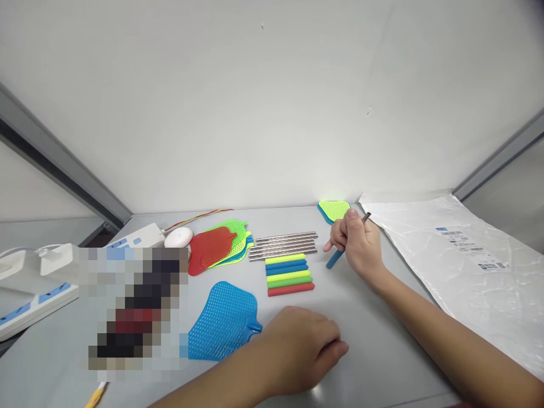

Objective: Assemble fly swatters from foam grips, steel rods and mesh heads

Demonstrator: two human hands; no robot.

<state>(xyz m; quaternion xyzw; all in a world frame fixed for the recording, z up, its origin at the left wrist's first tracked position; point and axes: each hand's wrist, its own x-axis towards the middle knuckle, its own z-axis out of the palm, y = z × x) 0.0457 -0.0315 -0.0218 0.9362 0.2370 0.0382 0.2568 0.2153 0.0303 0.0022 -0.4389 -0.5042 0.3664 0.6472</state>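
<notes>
My right hand [361,243] is closed round a blue fly swatter handle [335,259] with a metal rod [366,216] sticking out above the fist. My left hand [304,348] rests low over the table, fingers curled together, with nothing showing in it. Beside its wrist lies a blue fly swatter head [225,320], its neck partly behind the wrist. In the middle are several loose metal rods [283,246] and a row of coloured handles [289,275]. A red swatter head [211,249] tops a fanned stack of green, yellow and blue ones.
A yellow-green swatter head [334,209] lies over a blue one by the back wall. White plastic packaging [459,255] covers the right side. At left are power strips [138,237], a round white object [178,237] and a pixelated patch. Slanted metal posts stand at both sides.
</notes>
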